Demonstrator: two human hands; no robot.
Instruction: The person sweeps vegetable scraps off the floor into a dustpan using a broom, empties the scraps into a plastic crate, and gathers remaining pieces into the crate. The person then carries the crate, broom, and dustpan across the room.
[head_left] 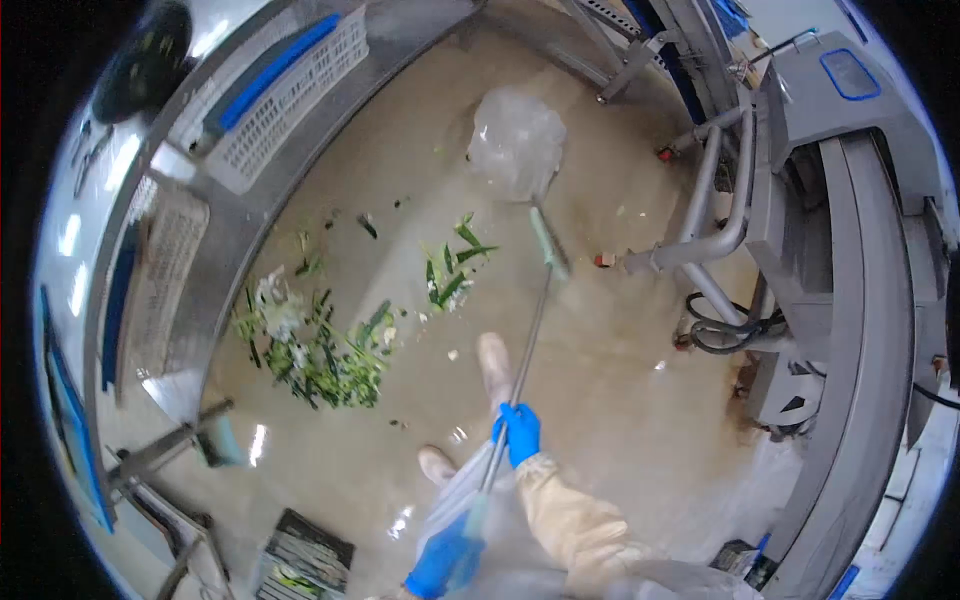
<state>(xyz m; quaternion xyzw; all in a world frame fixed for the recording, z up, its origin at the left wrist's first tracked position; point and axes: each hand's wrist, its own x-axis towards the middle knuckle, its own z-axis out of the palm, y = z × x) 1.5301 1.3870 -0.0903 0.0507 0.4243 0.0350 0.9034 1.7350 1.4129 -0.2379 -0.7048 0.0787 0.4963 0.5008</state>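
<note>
A long-handled broom [538,316] with a pale green head slants across the wet floor. My right hand [520,433], in a blue glove, is wrapped around the middle of the pole. Lower down, my blue-gloved left hand [447,557] grips the upper end and looks slightly blurred. Beyond the broom head lies a crumpled clear plastic bag [517,143], close to or touching it. A small clump of green vegetable scraps [455,268] sits left of the head. The larger pile of chopped green scraps [330,360] spreads farther left, with whitish plastic on it.
Steel worktables with white crates [290,100] line the left side. A grey machine with a tubular frame [715,200] and a black cable [725,325] stands on the right. A dark crate [303,558] is at lower left. My boots [495,368] stand near the pole.
</note>
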